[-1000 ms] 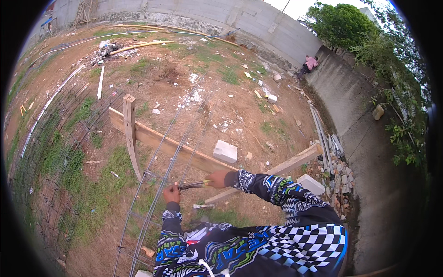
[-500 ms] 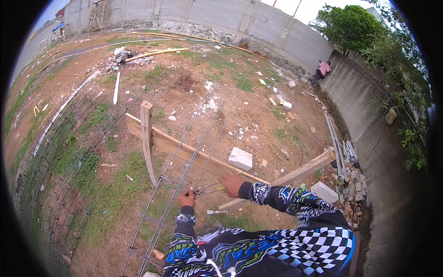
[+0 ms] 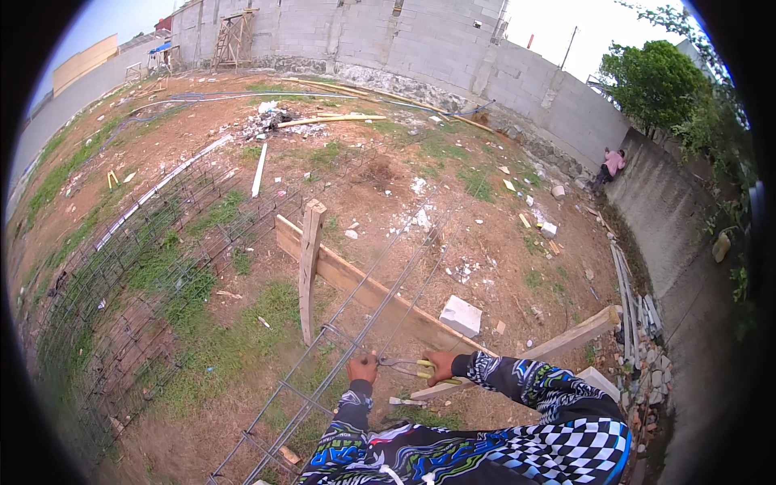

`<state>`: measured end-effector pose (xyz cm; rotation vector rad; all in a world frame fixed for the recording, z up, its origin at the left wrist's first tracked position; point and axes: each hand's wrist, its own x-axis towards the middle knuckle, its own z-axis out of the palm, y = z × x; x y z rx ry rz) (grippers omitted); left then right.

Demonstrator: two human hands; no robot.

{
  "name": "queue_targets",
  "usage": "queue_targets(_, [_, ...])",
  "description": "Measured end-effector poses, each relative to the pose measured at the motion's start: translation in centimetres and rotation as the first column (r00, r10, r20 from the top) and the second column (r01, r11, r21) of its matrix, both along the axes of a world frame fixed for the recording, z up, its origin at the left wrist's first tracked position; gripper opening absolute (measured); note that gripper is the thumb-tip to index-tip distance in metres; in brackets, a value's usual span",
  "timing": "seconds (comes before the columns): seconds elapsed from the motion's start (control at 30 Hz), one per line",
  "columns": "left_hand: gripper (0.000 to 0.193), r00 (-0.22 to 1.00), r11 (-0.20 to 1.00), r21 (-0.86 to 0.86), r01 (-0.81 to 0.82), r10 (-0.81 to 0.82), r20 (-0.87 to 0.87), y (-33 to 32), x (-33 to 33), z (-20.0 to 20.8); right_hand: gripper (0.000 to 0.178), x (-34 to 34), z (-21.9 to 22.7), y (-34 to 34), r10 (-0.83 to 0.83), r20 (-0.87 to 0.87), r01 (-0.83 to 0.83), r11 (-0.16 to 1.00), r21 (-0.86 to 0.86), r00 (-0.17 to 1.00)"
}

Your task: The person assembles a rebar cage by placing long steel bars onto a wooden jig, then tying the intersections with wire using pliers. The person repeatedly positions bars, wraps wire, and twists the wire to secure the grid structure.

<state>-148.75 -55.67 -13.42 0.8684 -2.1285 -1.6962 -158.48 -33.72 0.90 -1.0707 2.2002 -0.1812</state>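
Over grassy dirt (image 3: pixel 242 347) w/ grey blk wall (image 3: pixel 364 40) at back, R fingers (image 3: pixel 439 363) grip pliers (image 3: pixel 390 362), hold of L fingers (image 3: pixel 365 368) unclear.

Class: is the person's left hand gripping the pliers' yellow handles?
No, the right hand grips the pliers by the handles, with the left hand near their tip.

Pliers (image 3: pixel 398 362) just right of the rebar cage (image 3: pixel 304 396), block (image 3: pixel 461 316) beyond the plank (image 3: pixel 364 287).

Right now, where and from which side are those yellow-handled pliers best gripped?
Probably by the yellow handles, coming from the right: the pliers point their head toward the left hand, and the handles spread toward the right hand.
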Motion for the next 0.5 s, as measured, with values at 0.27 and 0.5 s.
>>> queue_targets(0.27, [0.041,0.996,1.0,-0.006,-0.003,0.004,0.09,-0.1,-0.1,0.0,0.052,-0.6,-2.8,-0.8,0.028,-0.154,-0.019,0.998,0.057,0.988])
queue_targets(0.5, [0.039,0.984,0.96,-0.225,-0.167,0.177,0.023,1.3,1.4,4.8,0.029,-0.5,-5.9,0.8,-0.358,0.769,0.387,0.909,0.156,0.53])
